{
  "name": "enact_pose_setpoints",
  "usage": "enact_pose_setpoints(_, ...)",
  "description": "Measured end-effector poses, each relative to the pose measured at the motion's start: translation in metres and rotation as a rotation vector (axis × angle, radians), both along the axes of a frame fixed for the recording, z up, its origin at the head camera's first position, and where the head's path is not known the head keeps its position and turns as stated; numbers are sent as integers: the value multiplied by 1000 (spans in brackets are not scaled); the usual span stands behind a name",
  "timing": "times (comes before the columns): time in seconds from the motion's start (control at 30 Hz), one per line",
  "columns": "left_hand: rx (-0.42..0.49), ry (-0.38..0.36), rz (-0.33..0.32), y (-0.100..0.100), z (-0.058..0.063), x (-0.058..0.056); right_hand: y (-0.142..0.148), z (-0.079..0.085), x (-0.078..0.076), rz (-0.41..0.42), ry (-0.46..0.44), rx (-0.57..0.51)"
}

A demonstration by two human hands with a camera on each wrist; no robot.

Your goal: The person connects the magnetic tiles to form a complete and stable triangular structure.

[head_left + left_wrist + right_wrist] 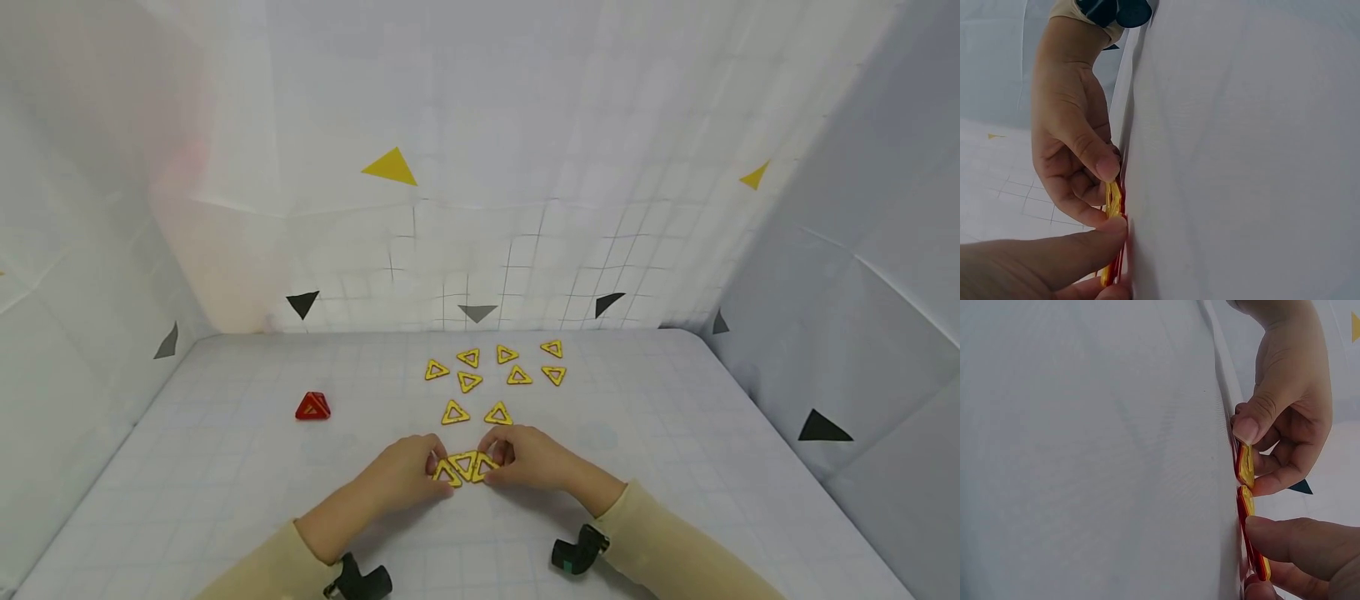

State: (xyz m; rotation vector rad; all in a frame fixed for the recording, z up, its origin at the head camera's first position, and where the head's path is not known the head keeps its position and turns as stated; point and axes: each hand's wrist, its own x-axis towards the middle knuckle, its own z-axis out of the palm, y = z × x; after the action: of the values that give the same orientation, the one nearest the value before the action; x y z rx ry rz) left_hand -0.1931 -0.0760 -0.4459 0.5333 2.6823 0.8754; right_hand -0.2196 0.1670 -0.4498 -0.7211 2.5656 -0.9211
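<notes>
Where the bench (pixel 225 467) ends: white sheeting (pixel 525 125) on three sides, gridded low at the back, marked with yellow, black and grey triangles.
Bench top: pale cover, faint grid, rounded far corners.
Joined tiles: three yellow triangular frames (pixel 463 455), hollow-centred, lying in a row at the near middle, the central one inverted; red shows along their edges from the wrists.
Left hand (pixel 405 473): thumb and fingers nearly closed, pinching the row's left end.
Right hand (pixel 531 458): likewise, pinching the right end.
Loose tiles (pixel 518 382): nine, matching, spread beyond the hands.
Red pyramid (pixel 312 407): well apart, left.
</notes>
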Motion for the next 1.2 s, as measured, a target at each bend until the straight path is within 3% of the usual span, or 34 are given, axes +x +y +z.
enact_pose_setpoints(0.53, -24, 9, 34, 4, 5, 7, -1, -1, 0, -2, 2, -1)
enact_pose_setpoints(0.83, -40, 46, 7, 4, 10, 10, -1, 0, 2, -16, -6, 2)
enact_pose_setpoints(1.2, -4, 73, 38, 2, 3, 9, -4, 1, 5, -46, -2, -5)
